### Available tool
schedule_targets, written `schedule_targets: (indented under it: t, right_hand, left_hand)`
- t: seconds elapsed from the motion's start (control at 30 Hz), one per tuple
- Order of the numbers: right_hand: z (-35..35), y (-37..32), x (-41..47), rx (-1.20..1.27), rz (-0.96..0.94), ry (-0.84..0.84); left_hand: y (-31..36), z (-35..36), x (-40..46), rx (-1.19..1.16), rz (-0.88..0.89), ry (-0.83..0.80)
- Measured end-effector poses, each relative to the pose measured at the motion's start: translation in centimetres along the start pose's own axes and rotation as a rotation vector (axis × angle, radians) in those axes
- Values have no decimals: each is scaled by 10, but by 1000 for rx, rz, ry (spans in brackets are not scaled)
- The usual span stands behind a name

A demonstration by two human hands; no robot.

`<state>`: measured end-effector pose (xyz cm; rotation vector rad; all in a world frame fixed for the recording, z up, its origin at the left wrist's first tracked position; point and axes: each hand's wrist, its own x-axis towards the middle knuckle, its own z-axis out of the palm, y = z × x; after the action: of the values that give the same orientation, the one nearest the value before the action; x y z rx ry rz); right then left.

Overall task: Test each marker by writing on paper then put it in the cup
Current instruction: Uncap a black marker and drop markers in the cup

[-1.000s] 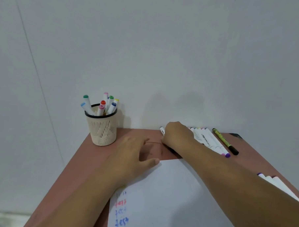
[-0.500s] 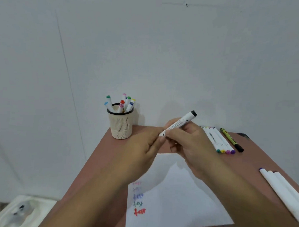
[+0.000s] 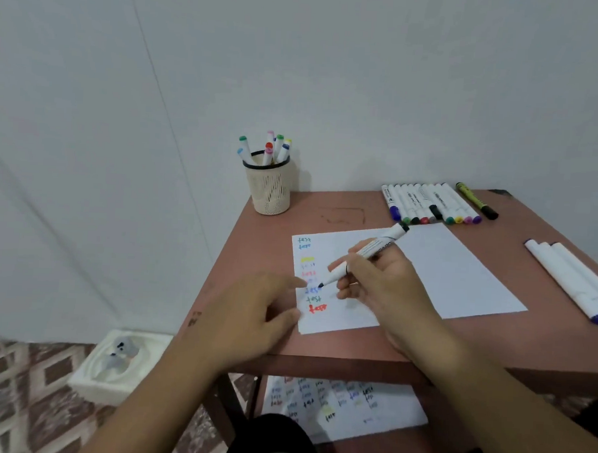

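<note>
1. While the right hand (image 3: 381, 281) is gripping the marker (image 3: 365, 256) in a writing pinch, the dark tip is hovering at, or perhaps already touching, the paper (image 3: 443, 273) just beside the column of coloured test words (image 3: 310, 278); the blur is making contact hard to judge.
2. The marker's long axis is running from the tip, down toward the left hand (image 3: 252, 320), up and away over the right knuckles to its capped far end.
3. The left hand is lying relaxed and open, fingers spread, with its fingertips (image 3: 295, 315) seemingly resting on the paper's near-left edge, holding nothing.
4. The cup (image 3: 270, 190), already holding several markers, is standing well beyond the left hand, the nearer one.
5. A row of untested markers (image 3: 432, 204) is lying beyond the right hand, and three more markers (image 3: 569, 279) are lying off to its right.
</note>
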<state>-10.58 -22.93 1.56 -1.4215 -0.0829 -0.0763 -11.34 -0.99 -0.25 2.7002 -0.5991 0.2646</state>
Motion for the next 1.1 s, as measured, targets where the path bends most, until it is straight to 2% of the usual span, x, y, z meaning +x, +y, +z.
schedule_targets:
  t: [0.07, 0.17, 0.33, 0.57, 1.1]
  right_hand:
    - [-2, 10, -5, -106, -28, -32]
    - [-3, 8, -8, -402, -74, -71]
    - [-1, 5, -11, -544, -82, -128]
    - [0, 6, -11, -545, -57, -196]
    - [-1, 9, -10, -576, -103, -124]
  left_hand:
    - [-1, 3, -1, 28, 16, -10]
    - [-2, 7, 3, 3, -10, -12]
    - [-3, 9, 3, -18, -14, 7]
    - [-3, 9, 4, -47, -25, 19]
    - [-3, 9, 4, -69, -15, 31]
